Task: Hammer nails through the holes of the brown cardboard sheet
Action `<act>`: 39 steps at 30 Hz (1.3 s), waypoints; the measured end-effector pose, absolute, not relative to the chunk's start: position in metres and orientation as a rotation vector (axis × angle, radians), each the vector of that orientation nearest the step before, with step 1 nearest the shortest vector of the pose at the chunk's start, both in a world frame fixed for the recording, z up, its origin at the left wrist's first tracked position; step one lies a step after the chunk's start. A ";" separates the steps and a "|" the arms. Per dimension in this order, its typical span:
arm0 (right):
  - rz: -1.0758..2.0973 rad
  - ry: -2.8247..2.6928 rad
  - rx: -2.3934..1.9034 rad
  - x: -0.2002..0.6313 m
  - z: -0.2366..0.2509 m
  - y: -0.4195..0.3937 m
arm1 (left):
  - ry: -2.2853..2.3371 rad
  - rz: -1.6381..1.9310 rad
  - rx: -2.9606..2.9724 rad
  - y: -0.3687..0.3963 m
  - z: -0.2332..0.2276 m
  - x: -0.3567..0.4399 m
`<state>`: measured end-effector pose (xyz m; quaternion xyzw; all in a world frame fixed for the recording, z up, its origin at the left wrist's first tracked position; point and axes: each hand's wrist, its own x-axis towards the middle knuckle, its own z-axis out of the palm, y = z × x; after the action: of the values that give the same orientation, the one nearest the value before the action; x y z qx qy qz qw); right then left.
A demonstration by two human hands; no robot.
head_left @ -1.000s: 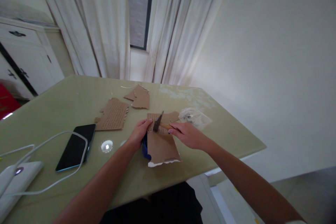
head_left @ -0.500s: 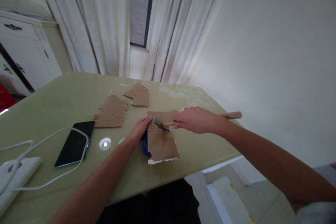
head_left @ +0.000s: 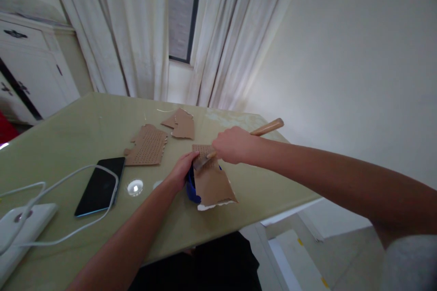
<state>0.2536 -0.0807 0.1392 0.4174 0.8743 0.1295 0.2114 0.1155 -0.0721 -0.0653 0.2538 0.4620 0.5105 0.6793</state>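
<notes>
My left hand (head_left: 180, 170) is closed on the left edge of a piece of brown cardboard (head_left: 213, 186), its thumb on top. Rows of small holes mark the cardboard's far part, and its near edge is torn and white. Beneath it, a blue object (head_left: 193, 189) shows only partly at the left, so its kind is unclear. My right hand (head_left: 234, 144) is wrapped round the wooden handle of a hammer (head_left: 268, 127). The hammer's metal head is low over the holed part, close to my left thumb; whether it touches the cardboard I cannot tell.
Another holed cardboard piece (head_left: 147, 146) and torn scraps (head_left: 183, 125) lie farther back on the greenish table (head_left: 273, 186). At the left are a black phone (head_left: 100, 186), a white cable (head_left: 70, 175) and a white power strip (head_left: 25, 232). A wall (head_left: 358, 77) rises at the right.
My right hand has moved slightly left and away from me, tilting the hammer so its handle end points higher. The hammer head has turned. The cardboard has shifted slightly right.
</notes>
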 end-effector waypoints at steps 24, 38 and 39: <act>0.066 2.786 1.474 0.322 0.041 -0.082 | 0.950 1.071 0.576 -0.074 -0.066 0.117; 0.045 2.908 1.517 0.343 0.022 -0.081 | 0.974 1.109 0.581 -0.074 -0.069 0.117; 0.043 2.915 1.514 0.344 0.022 -0.081 | 0.979 1.110 0.582 -0.074 -0.068 0.117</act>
<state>0.3439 -0.0809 0.0217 0.4598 0.8851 0.0129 -0.0714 0.1166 -0.0742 -0.0684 0.2614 0.4397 0.4985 0.6999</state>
